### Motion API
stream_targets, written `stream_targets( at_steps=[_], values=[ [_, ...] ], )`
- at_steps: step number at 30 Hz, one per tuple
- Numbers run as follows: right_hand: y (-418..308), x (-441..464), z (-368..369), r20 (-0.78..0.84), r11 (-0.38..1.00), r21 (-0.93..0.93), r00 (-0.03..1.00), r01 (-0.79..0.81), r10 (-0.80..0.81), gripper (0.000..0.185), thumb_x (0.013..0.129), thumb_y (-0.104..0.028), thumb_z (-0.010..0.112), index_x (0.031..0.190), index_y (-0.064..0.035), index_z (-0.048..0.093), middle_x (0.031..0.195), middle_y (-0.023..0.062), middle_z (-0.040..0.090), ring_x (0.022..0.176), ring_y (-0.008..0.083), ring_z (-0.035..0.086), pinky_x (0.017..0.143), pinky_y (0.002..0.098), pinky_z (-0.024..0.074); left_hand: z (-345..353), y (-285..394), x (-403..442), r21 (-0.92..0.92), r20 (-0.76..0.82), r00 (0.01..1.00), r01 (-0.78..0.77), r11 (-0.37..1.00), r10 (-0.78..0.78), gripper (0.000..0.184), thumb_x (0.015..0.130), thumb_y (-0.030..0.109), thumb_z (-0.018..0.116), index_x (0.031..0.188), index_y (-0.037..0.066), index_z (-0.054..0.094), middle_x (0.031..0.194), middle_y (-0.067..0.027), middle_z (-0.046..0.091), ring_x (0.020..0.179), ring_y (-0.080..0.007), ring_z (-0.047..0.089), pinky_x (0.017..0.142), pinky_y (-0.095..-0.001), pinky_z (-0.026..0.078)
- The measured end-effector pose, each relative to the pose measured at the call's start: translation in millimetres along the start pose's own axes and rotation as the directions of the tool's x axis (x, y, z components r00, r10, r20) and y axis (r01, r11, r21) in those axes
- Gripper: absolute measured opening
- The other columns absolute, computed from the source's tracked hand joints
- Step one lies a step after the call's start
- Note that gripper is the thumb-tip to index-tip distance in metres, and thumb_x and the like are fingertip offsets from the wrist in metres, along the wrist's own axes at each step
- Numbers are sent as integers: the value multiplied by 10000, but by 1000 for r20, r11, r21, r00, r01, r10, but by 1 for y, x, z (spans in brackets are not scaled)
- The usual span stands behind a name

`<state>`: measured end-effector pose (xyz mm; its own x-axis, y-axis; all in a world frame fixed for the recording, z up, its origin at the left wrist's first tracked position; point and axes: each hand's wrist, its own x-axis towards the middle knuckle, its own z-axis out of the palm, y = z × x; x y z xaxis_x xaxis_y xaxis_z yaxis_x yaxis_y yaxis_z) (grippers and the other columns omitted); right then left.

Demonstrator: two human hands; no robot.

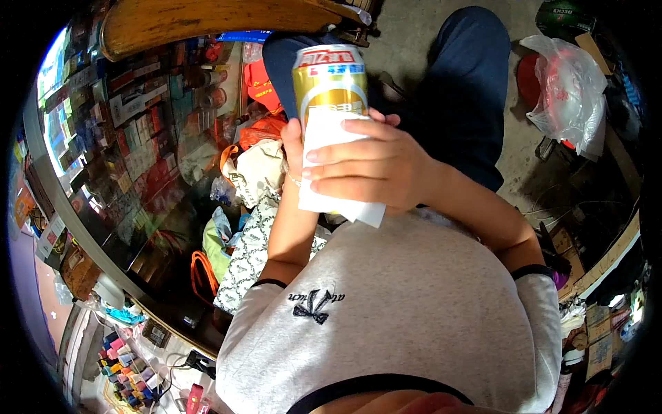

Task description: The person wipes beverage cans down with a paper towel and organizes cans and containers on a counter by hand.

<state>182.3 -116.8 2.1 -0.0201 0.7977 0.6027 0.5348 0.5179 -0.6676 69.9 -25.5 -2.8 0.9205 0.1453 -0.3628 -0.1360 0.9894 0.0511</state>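
A gold and white can with red and blue print is held upright in front of my chest. White paper covers its lower part and hangs loose at the bottom corner. My left hand grips the can from the left and behind, its thumb along the left side and its fingertips showing at the right edge. Across the front lies my right hand, its fingers pressing the paper against the can.
A glass case of small packs stands at the left. Bags and patterned cloth lie beside my left arm. A wooden seat is at the top, a plastic bag at the upper right, and colourful spools at the lower left.
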Motion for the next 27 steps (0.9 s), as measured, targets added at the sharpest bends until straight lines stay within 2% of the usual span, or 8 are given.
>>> stream_targets(
  at_steps=[3, 11, 15, 16, 17, 20, 23, 27],
  values=[
    [5, 1, -6, -27, 999, -49, 1000, 4, -6, 350, 695, -158, 495, 1039, -129, 555, 1138, 8, 552, 1118, 136, 469, 992, 359, 289, 4, -1, -7, 35, -152, 988, 18, 999, -12, 918, 676, 604, 551, 1290, -16, 265, 1093, -255, 505, 1072, -381, 481, 917, -434, 398],
    [9, 6, -11, -143, 974, -211, 988, -88, 58, 357, 748, -136, 534, 1105, -141, 517, 1146, -13, 544, 1132, 121, 457, 1022, 351, 252, -3, 19, -8, 223, -118, 993, 32, 974, -5, 880, 694, 548, 580, 1287, -21, 266, 1151, -259, 452, 1072, -368, 479, 850, -438, 444],
    [12, 7, -19, -91, 960, -194, 978, -203, 189, 378, 746, -203, 560, 1119, -173, 512, 1193, 1, 512, 1155, 150, 441, 1040, 374, 229, -6, 16, -13, 257, -127, 991, 73, 964, -41, 863, 702, 520, 595, 1285, -24, 266, 1180, -260, 426, 1072, -361, 478, 817, -441, 467],
    [20, 7, -18, -118, 954, -238, 980, -184, 160, 409, 815, -423, 454, 1051, -117, 587, 1128, 58, 570, 1119, 223, 482, 976, 378, 298, -6, 14, -16, 260, -132, 989, 99, 960, -66, 858, 704, 513, 599, 1285, -24, 266, 1188, -261, 419, 1072, -360, 478, 808, -441, 473],
    [25, 7, -19, -118, 954, -238, 980, -183, 159, 409, 815, -423, 454, 1051, -117, 587, 1128, 58, 570, 1119, 223, 482, 976, 378, 298, -7, 11, -18, 256, -141, 987, 115, 960, -80, 854, 707, 506, 602, 1285, -25, 267, 1195, -261, 413, 1072, -358, 477, 800, -442, 479],
    [33, 5, -20, -192, 959, -55, 946, -277, 262, 406, 897, -344, 369, 1116, -54, 551, 1222, 161, 482, 1174, 301, 421, 962, 382, 323, -8, 5, -23, 243, -153, 983, 134, 961, -99, 841, 713, 485, 613, 1284, -27, 267, 1217, -262, 393, 1073, -353, 477, 775, -443, 497],
    [30, 6, -21, -238, 907, 63, 877, -416, 418, 345, 833, -108, 464, 1177, -118, 497, 1257, 95, 457, 1193, 273, 395, 989, 371, 322, -11, 5, -13, 155, -40, 995, 96, 983, -91, 841, 717, 493, 612, 1283, -25, 267, 1216, -259, 391, 1056, -351, 487, 752, -456, 509],
    [25, -1, -10, -228, 850, 245, 824, -466, 518, 314, 900, -153, 381, 1187, -86, 489, 1244, 122, 463, 1196, 282, 396, 987, 363, 322, -8, 9, 6, -113, 67, 996, -58, 992, 65, 864, 726, 584, 547, 1276, -21, 271, 1181, -244, 428, 1022, -352, 506, 722, -476, 512]
  ],
)
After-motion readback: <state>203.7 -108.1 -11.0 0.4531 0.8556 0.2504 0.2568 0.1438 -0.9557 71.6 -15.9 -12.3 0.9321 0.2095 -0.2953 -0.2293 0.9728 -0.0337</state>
